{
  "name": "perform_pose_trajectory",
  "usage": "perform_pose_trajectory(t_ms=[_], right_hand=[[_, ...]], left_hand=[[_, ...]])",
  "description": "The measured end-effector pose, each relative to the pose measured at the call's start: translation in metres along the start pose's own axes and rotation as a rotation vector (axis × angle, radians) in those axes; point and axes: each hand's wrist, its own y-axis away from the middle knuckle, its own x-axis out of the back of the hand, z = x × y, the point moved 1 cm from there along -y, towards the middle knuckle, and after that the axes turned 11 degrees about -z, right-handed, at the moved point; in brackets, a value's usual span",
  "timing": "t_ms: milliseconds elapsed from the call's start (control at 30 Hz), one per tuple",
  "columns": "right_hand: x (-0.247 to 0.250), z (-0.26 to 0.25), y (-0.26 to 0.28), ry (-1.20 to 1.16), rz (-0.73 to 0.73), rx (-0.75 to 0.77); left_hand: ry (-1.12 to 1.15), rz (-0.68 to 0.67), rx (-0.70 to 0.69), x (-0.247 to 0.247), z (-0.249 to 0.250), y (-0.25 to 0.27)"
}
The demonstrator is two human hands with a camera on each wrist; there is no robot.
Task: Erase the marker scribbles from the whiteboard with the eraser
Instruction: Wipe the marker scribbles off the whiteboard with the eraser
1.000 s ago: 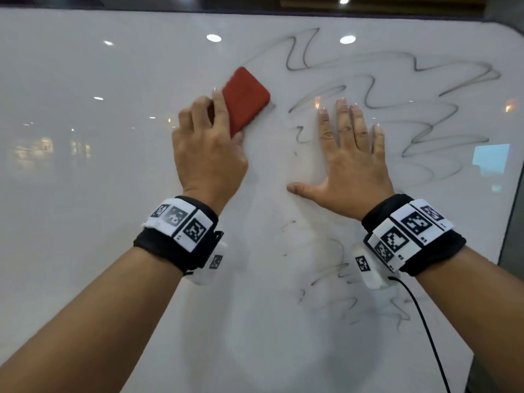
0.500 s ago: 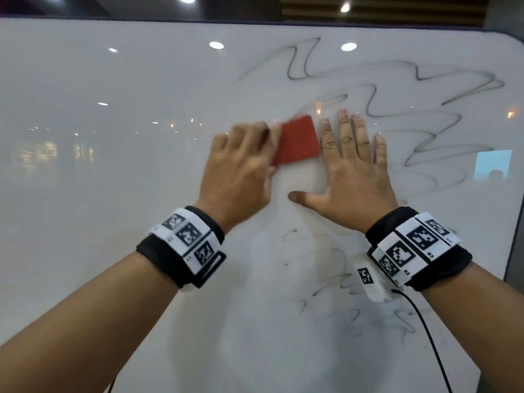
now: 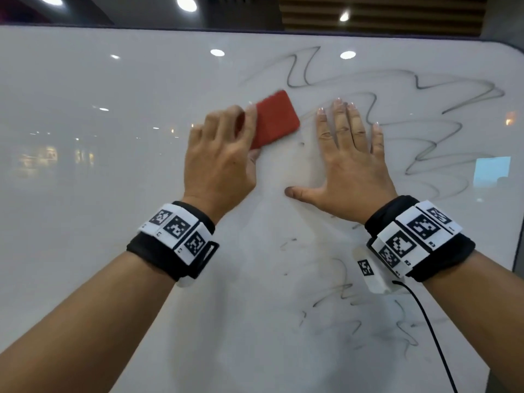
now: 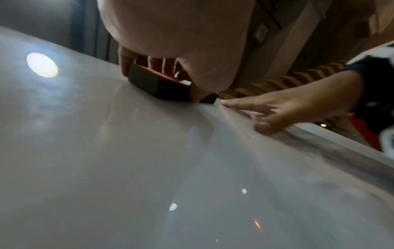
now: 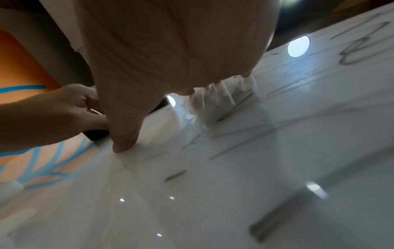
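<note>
A white whiteboard [image 3: 85,194] fills the head view. Grey marker scribbles [image 3: 425,131] run across its upper right, and fainter ones [image 3: 348,296] lie lower, under my right wrist. My left hand [image 3: 218,157] grips a red eraser [image 3: 275,120] with a dark felt face [image 4: 153,84] and presses it flat on the board, just left of my right hand. My right hand [image 3: 348,165] lies flat on the board with straight, spread fingers and holds nothing. Its thumb [image 5: 123,143] touches the board close to the eraser.
The board's rounded top right corner [image 3: 507,52] and right edge are near the scribbles. A black cable [image 3: 433,336] hangs from my right wrist band. Ceiling lights reflect on the glossy board. The board's left half bears no marks.
The eraser swung right and down to my right hand's fingers, then back up and left a little. The short strokes left of my right index finger are mostly wiped away. My right hand stayed put.
</note>
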Motion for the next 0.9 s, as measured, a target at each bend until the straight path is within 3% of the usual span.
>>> perform_pose_trajectory(t_ms=[133, 200, 300, 333, 367, 500, 533, 567, 700, 800, 900], right_hand=[[-0.001, 0.001, 0.000, 0.004, -0.002, 0.004], [-0.002, 0.000, 0.000, 0.009, 0.010, 0.002], [-0.002, -0.001, -0.001, -0.003, 0.021, 0.000], [-0.002, -0.001, -0.001, -0.006, 0.022, 0.003], [-0.002, -0.002, 0.000, -0.005, 0.022, 0.006], [-0.002, -0.002, 0.002, -0.003, 0.018, 0.009], [-0.002, -0.002, 0.002, -0.003, 0.015, 0.009], [-0.002, -0.002, 0.002, -0.008, 0.016, 0.010], [0.009, -0.003, 0.004, -0.231, 0.118, 0.008], [0.021, -0.012, 0.001, -0.358, 0.294, 0.097], [0.022, -0.024, -0.013, -0.388, 0.318, 0.241]], left_hand=[[0.126, -0.037, 0.379, 0.015, -0.018, -0.027], [0.108, -0.044, 0.265, 0.016, -0.003, -0.027], [-0.001, -0.058, -0.114, 0.005, 0.013, -0.015], [-0.016, -0.046, -0.134, 0.005, 0.009, -0.016], [-0.005, -0.027, -0.083, 0.007, 0.005, -0.020], [0.170, -0.019, 0.353, 0.020, -0.010, -0.041], [0.189, -0.022, 0.381, 0.021, -0.008, -0.044], [0.195, -0.027, 0.345, 0.022, -0.003, -0.044], [0.190, -0.069, -0.052, 0.017, 0.010, -0.034], [0.290, -0.100, -0.166, 0.017, 0.004, -0.037], [0.431, -0.156, -0.175, 0.020, 0.000, -0.037]])
